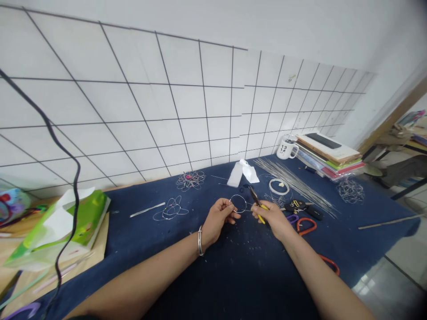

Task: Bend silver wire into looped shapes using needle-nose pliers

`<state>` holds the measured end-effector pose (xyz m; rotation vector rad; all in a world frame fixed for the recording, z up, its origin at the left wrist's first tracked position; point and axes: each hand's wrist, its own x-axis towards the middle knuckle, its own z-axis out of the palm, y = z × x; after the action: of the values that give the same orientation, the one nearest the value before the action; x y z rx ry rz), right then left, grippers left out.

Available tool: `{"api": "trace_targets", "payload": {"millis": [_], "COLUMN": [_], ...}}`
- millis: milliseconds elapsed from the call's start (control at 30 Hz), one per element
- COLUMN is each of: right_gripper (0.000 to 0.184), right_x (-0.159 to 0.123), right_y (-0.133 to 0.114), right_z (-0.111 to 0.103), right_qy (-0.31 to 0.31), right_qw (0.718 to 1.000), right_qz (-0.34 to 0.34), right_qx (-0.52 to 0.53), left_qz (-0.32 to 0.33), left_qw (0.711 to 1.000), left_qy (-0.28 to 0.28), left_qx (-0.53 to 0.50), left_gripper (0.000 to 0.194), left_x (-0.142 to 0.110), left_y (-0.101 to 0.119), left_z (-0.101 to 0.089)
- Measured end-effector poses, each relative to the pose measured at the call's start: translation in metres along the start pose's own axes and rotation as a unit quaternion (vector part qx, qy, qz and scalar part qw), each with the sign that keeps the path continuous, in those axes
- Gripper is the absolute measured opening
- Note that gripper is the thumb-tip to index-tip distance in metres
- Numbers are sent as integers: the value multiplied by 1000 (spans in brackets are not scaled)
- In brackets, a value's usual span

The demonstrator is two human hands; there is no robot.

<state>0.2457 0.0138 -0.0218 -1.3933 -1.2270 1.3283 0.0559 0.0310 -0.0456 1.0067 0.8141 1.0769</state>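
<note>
One wire ring (238,195) is pinched in the left hand (218,218); the right hand (272,217) (curled) grips pliers (255,196).

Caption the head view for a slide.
Wire ring in the left grip, yellow-handled pliers in the right grip, over a blue cloth.

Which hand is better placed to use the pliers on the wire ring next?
Probably the right hand: it holds the yellow-handled pliers near the wire ring, which the left hand pinches.
</note>
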Motion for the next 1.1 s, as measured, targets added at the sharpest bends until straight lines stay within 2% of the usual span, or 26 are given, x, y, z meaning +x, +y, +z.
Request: {"api": "trace_targets", "payload": {"millis": [300,600,933,1100], "right_gripper": [31,37,35,34], "right_x": [2,4,3,2], "right_y": [1,3,0,-2], "right_z": [-2,-4,-4,-3], "right_qy": [8,43,50,41], "right_qw": [1000,998,998,999], "right_qz": [-8,0,-10,-19], "right_qx": [17,55,26,9], "left_qz": [14,5,37,61], "left_qw": [999,999,998,993], "left_qy": [-5,-35,8,19], "left_qx": [37,37,57,103], "left_gripper": [25,23,25,27], "left_x": [1,1,0,0], "left_y": [-2,-1,3,3], "left_z": [-1,1,2,2]}}
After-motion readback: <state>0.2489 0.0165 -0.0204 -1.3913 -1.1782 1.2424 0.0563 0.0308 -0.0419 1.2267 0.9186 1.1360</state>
